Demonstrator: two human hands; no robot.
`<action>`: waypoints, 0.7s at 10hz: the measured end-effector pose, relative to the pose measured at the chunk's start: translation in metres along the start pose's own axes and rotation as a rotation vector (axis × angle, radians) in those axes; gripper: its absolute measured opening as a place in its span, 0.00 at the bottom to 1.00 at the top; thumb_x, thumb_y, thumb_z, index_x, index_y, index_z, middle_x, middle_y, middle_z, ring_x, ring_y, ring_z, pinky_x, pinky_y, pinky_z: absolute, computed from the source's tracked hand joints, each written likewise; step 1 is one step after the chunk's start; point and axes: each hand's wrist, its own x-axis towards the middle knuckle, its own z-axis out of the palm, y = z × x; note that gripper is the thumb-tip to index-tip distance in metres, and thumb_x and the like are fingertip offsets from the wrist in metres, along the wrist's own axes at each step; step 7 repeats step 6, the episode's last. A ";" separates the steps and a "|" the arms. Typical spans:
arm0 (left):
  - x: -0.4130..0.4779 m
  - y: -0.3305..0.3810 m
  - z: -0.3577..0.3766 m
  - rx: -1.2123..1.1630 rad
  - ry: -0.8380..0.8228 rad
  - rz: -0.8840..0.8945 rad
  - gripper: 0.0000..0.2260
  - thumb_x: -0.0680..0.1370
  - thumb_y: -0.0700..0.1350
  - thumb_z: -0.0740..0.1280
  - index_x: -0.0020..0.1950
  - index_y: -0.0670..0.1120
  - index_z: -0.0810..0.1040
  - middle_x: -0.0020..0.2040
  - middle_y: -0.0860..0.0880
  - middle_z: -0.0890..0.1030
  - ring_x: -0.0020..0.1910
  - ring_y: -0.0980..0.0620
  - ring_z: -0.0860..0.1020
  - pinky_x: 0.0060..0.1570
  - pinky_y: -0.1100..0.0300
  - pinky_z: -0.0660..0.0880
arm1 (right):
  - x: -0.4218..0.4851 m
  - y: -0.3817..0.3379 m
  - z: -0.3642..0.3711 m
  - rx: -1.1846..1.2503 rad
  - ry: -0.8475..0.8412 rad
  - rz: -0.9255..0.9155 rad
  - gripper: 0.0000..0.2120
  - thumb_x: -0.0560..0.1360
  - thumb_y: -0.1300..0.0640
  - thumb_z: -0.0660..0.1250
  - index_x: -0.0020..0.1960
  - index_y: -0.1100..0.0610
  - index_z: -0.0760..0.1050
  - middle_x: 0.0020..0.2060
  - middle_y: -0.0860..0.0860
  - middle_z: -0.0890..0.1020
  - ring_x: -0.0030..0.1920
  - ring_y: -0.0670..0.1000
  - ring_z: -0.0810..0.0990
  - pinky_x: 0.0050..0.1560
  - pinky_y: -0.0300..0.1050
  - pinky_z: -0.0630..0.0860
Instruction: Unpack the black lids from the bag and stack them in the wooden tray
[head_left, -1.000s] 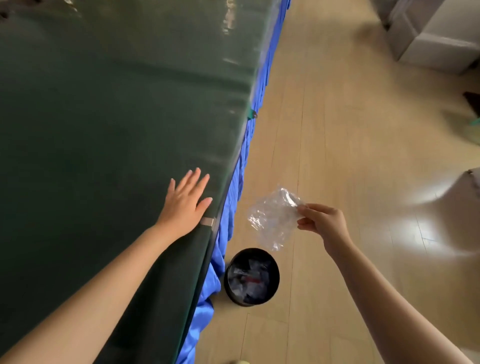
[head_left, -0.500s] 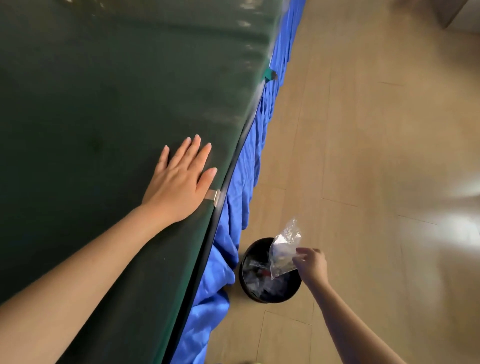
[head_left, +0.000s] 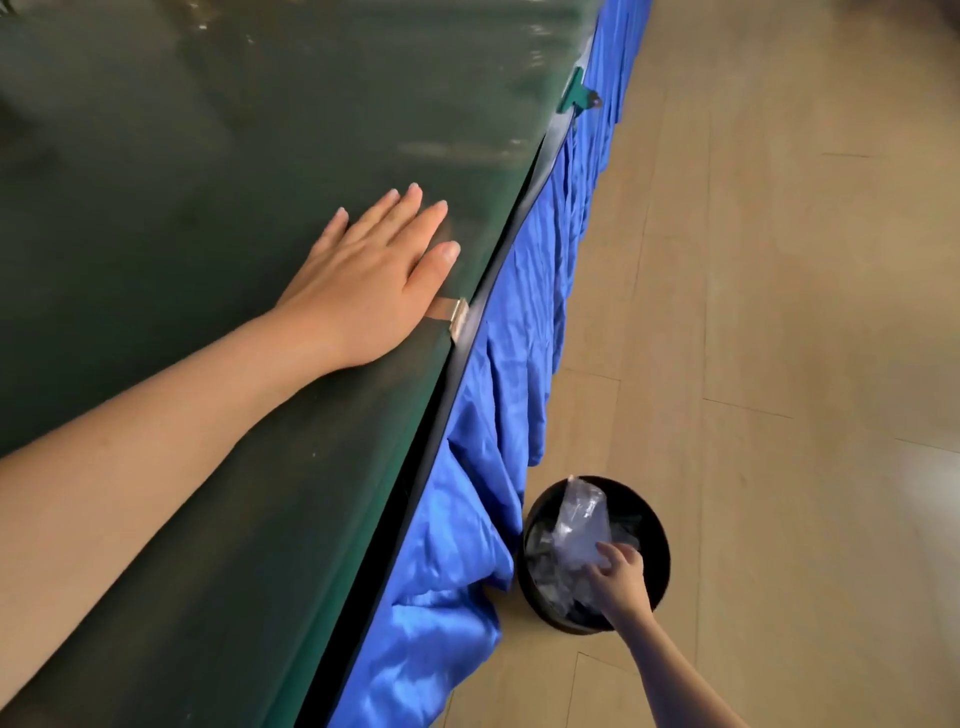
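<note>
My right hand reaches down over a round black bin on the floor and pinches a crumpled clear plastic bag that stands inside the bin's mouth. The bag looks empty. My left hand lies flat, fingers together, on the dark green table top near its right edge. No black lids and no wooden tray are in view.
A blue cloth skirt hangs from the table edge down to the wooden floor beside the bin. A green clip and a metal clip hold the table cover. The bin holds other clear wrappers.
My right hand has lowered the clear bag from above the floor down into the black bin. My left hand has stayed flat on the table while the view tilted down.
</note>
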 end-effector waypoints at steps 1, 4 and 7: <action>0.000 -0.001 0.002 0.002 -0.008 0.000 0.23 0.81 0.57 0.42 0.76 0.54 0.49 0.78 0.53 0.47 0.76 0.57 0.45 0.74 0.52 0.41 | 0.009 0.022 0.013 -0.165 -0.093 0.029 0.23 0.75 0.58 0.61 0.70 0.58 0.65 0.70 0.59 0.63 0.69 0.59 0.66 0.64 0.48 0.69; -0.001 0.000 0.002 0.005 -0.029 -0.005 0.24 0.81 0.57 0.41 0.76 0.54 0.48 0.78 0.54 0.46 0.76 0.57 0.44 0.73 0.53 0.41 | 0.016 0.032 0.002 -0.199 -0.085 0.001 0.20 0.72 0.58 0.66 0.64 0.58 0.73 0.65 0.57 0.74 0.67 0.56 0.69 0.63 0.48 0.70; -0.002 -0.002 0.003 0.017 -0.025 0.015 0.25 0.80 0.58 0.40 0.76 0.53 0.47 0.78 0.53 0.45 0.76 0.56 0.43 0.73 0.52 0.40 | 0.008 0.026 -0.034 -0.166 -0.004 -0.022 0.22 0.74 0.58 0.64 0.67 0.60 0.69 0.64 0.59 0.74 0.61 0.59 0.74 0.51 0.43 0.72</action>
